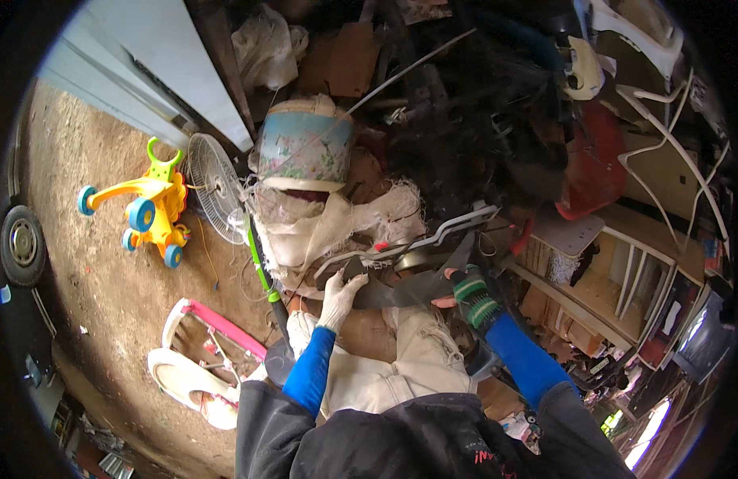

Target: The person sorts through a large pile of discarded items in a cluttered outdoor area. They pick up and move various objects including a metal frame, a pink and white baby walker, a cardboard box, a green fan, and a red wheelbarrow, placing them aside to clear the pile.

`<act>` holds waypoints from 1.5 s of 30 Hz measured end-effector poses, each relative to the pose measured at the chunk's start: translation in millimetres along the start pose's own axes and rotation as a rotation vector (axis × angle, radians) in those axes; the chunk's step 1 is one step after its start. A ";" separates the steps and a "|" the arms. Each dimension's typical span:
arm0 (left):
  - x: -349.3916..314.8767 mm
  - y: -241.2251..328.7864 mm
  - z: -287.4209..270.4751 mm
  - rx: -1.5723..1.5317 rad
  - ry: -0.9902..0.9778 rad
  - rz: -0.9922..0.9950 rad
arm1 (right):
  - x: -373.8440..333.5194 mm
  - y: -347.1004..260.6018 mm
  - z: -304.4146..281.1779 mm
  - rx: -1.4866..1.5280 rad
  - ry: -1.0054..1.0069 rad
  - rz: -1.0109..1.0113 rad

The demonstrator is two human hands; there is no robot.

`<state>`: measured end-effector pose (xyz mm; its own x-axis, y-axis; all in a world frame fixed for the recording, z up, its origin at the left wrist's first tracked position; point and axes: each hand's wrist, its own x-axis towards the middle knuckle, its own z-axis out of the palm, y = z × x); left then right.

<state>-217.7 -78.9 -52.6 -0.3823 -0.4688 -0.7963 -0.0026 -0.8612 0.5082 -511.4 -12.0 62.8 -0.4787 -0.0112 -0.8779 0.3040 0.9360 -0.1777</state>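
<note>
The person's white-gloved left hand (341, 302) and striped-gloved right hand (473, 299) are on either side of a dark sheet (405, 292); over to the left, a yellow toy (163, 197) sits beside a fan (215, 188).

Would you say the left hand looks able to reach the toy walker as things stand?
Probably not from here: the toy walker is well off to the left, with the green pole and fan between, and the left hand is at the dark sheet.

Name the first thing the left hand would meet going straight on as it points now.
Most likely the pale bent bar just ahead of the left hand, though depth is hard to judge.
</note>
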 end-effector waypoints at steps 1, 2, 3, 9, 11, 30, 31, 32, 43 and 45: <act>-18.3 2.5 3.4 -0.048 0.011 0.062 | -22.8 -2.3 -7.7 -0.354 -0.048 -0.392; -37.7 5.9 7.5 -0.051 0.060 0.006 | -44.5 -7.4 -13.5 -0.781 -0.119 -0.619; -52.9 11.5 14.3 -0.063 0.058 0.080 | -67.4 -12.8 -20.0 -1.163 0.035 -1.017; -105.1 25.5 47.7 0.041 0.032 0.134 | -144.6 -41.7 -69.6 -1.077 0.058 -1.146; -112.6 20.1 61.5 0.010 -0.009 0.149 | -150.4 -48.8 -86.0 -1.083 -0.005 -1.085; -148.0 77.1 100.0 0.115 -0.083 0.378 | -345.6 -72.4 -137.0 0.164 -0.059 -0.287; -177.0 103.8 88.6 0.209 -0.009 0.456 | -354.3 -73.3 -134.3 0.155 -0.059 -0.278; -199.6 125.6 87.6 0.103 0.042 0.328 | -361.7 -75.0 -131.4 0.143 -0.062 -0.270; -283.3 122.6 26.4 -0.021 0.342 0.488 | -374.8 -73.0 -60.0 -0.224 -0.383 -0.528; -279.2 102.6 24.3 -0.066 0.390 0.512 | -353.3 -72.3 -32.4 -0.420 -0.298 -0.893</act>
<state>-133.6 -31.6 229.8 0.0440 -0.8499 -0.5252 0.1529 -0.5138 0.8442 -391.0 -64.3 400.3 -0.1474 -0.7964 -0.5866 -0.4018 0.5901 -0.7002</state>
